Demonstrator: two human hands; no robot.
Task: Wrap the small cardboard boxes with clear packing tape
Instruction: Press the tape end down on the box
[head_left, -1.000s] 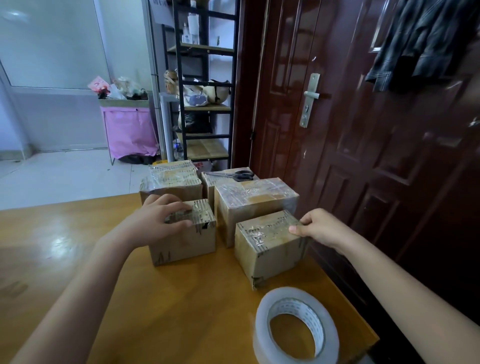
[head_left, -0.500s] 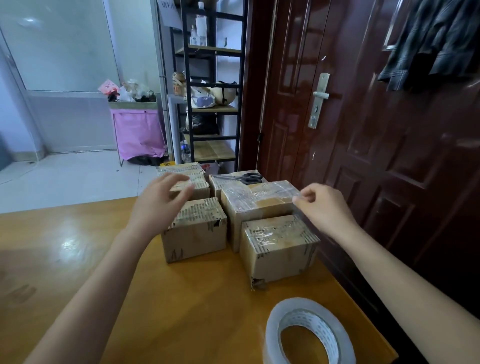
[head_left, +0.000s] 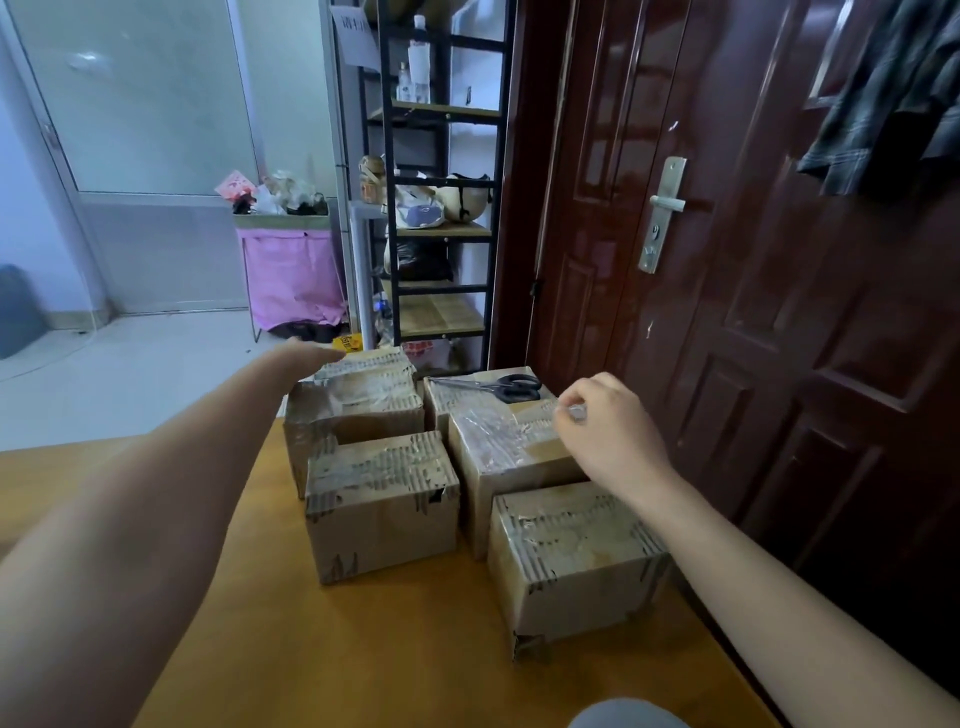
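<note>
While both arms stretch over five taped boxes near the bench's (head_left: 363, 649) right edge, a knock is the main risk.
The left hand (head_left: 311, 356) reaches flat past the far-left box (head_left: 358, 400); its grip cannot be told. The right hand (head_left: 608, 431) pinches something clear over the middle box (head_left: 509, 452). Scissors (head_left: 498, 387) on the rear box (head_left: 467, 387) could slide off; the tape roll (head_left: 623, 714) sits at the near edge.

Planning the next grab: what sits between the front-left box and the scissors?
In the head view, the tall tape-covered box stands between the front-left box and the scissors, which lie on another box behind it.
</note>
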